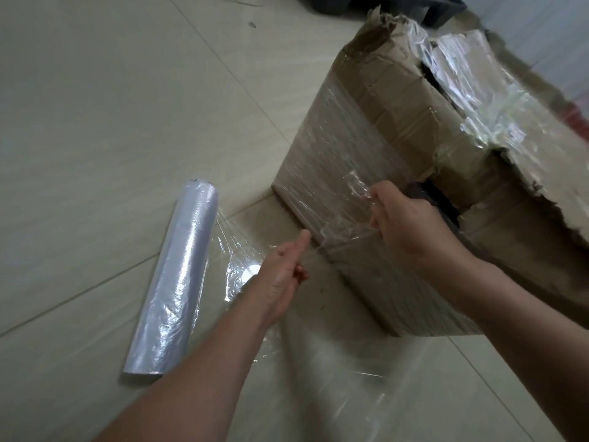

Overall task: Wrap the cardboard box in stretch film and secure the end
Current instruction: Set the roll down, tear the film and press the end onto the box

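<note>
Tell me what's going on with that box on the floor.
A person is wrapping a torn brown cardboard box in clear stretch film. Several layers already cover its sides. At the near corner, the right hand and the left hand each grip the film and stretch it between them. The grey-white film roll lies on the pale tiled floor, with film running from it to the hands, so the end isn't secured yet.

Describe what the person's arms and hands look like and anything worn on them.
Both forearms are bare to the frame's edge: no sleeves, gloves, watch or rings show on the left hand or right hand. Reddish marks near left fingertips, cause unclear.
</note>
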